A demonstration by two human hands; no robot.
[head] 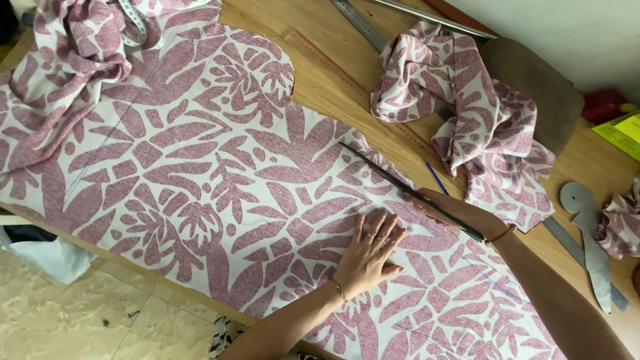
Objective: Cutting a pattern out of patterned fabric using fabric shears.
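- Table (pixel 333 87): a wooden top that carries everything; pale tiled floor (pixel 87 313) shows below its near edge.
- Cloth (pixel 200 167): a large white piece with a pink leaf pattern, spread flat across most of the table, its far edge cut in a curve.
- Scraps (pixel 467 100): crumpled offcuts of the same cloth lie bunched beyond the far edge; another bundle (pixel 73 47) sits at the top left with a tape measure (pixel 137 23) draped over it, and a smaller wad (pixel 620 220) lies at the right edge.
- Rulers: a long clear ruler (pixel 333 63) lies along the cloth's far edge; metal rulers (pixel 363 23) lie farther back, partly under the scraps; a curved metal template (pixel 590 233) rests at the right.
- Blue pen (pixel 438 179): lies on the table between the cloth edge and the scraps.
- Left hand (pixel 370 253): pressed palm-down on the cloth, fingers spread and straight, grip apart, just beside the blades.
- Right hand (pixel 440 210): mostly hidden behind the scissors, forearm crossing the cloth from the lower right; grip clamped on the handles.
- Scissors (pixel 407 190): long dark blades lie low along the cloth's far edge, tips pointing up-left.
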